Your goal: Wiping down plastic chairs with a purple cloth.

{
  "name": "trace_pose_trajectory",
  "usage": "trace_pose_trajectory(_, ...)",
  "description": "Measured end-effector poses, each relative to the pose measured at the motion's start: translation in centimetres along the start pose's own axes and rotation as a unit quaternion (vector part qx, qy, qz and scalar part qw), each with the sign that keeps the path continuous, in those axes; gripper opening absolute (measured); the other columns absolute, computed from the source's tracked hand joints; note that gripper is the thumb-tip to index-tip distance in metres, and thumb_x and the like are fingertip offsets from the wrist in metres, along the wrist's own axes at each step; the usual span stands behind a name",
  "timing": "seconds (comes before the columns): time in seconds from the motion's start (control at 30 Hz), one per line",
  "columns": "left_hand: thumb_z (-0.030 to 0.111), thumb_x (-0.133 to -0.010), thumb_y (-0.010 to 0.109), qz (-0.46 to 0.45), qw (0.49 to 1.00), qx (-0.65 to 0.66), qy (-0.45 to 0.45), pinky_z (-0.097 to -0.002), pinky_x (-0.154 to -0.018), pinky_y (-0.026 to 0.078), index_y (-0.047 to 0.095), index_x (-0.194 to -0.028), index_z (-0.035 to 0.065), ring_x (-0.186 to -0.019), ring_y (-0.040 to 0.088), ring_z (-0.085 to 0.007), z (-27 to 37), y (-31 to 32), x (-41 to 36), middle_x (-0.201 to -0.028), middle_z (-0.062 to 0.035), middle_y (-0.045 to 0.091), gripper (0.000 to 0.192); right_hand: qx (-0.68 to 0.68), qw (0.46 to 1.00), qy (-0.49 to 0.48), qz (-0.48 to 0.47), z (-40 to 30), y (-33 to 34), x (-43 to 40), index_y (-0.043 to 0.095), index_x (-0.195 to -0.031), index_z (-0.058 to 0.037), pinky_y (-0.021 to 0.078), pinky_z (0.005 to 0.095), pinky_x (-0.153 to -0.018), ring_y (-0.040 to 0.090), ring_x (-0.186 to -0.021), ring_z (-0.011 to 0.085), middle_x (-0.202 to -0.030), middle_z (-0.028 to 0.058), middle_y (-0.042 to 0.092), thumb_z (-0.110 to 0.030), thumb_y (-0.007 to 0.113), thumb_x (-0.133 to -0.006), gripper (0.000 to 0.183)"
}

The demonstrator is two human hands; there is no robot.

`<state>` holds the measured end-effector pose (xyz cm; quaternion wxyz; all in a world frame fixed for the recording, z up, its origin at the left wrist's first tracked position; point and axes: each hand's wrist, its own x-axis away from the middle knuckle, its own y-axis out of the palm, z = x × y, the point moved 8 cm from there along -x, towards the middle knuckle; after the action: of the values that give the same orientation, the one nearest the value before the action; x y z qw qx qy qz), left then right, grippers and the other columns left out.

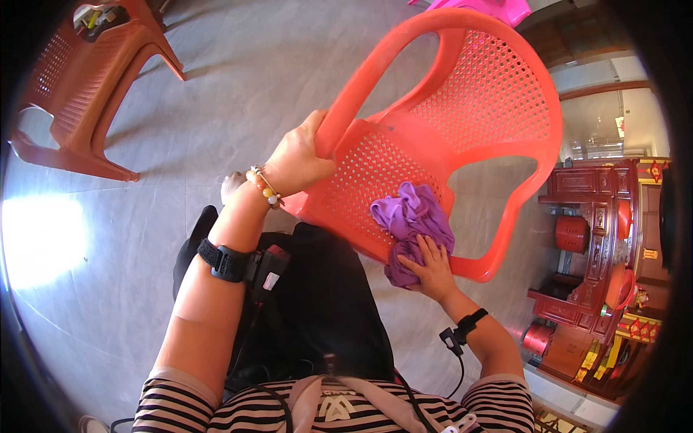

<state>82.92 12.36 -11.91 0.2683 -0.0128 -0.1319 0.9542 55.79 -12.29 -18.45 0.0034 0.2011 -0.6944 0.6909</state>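
A red plastic armchair [379, 138] with a perforated seat and backrest stands tilted in front of me. My left hand [300, 159] is wrapped around the front of one armrest, a beaded bracelet at its wrist. On the seat's edge lies a crumpled purple cloth [414, 216], partly bunched up. My right hand [430, 265] presses on the near end of this cloth with its fingers spread over it, beside the chair's other armrest. What the thumb side grips under the cloth is hidden.
A brown plastic armchair [103, 92] is at the upper left. Behind the red chair shows part of a pink plastic item [503, 8]. Carved dark-red wooden furniture [590, 238] with red drums [571, 234] stands at the right. Cables hang from straps on both my forearms.
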Motion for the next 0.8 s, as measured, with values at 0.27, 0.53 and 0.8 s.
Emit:
trace_pose_trajectory(0.27, 0.010, -0.070, 0.063, 0.033, 0.999, 0.005, 0.006, -0.0428, -0.081, 0.051, 0.048, -0.126, -0.0009, -0.094, 0.064, -0.0401, 1.0, 0.1, 0.8, -0.096, -0.0255, 0.065, 0.058, 0.022, 1.000, 0.004, -0.009, 0.1, 1.0, -0.9, 0.056, -0.131, -0.0337, 0.0462, 0.0472, -0.092, 0.050, -0.117, 0.0337, -0.139, 0.0129, 0.047, -0.034, 0.081, -0.062, 0.073)
trace_pose_trajectory(0.53, 0.009, -0.069, 0.064, 0.051, 0.999, 0.004, -0.006, -0.0442, -0.076, 0.051, 0.051, -0.119, 0.0012, -0.087, 0.064, -0.0408, 2.6, -0.1, 4.0, -0.088, -0.0238, 0.065, 0.052, -0.046, 0.983, 0.160, 0.075, -1.9, -2.6, -9.5, 0.058, -0.127, -0.0156, 0.0533, 0.0472, -0.078, 0.055, -0.102, 0.0377, -0.112, 0.0172, 0.053, -0.043, 0.071, -0.078, 0.057)
trace_pose_trajectory(0.8, 0.010, -0.069, 0.067, 0.013, 0.999, 0.030, -0.017, -0.0439, -0.079, 0.050, 0.048, -0.118, 0.0005, -0.091, 0.064, -0.0403, 2.8, 0.2, 5.0, -0.092, -0.0236, 0.065, 0.054, -0.247, 0.907, 0.332, 0.078, 3.0, -3.3, -16.7, 0.053, -0.126, -0.0001, 0.0467, 0.0475, -0.093, 0.058, -0.111, 0.0405, -0.118, 0.0252, 0.057, -0.043, 0.055, -0.094, 0.054)
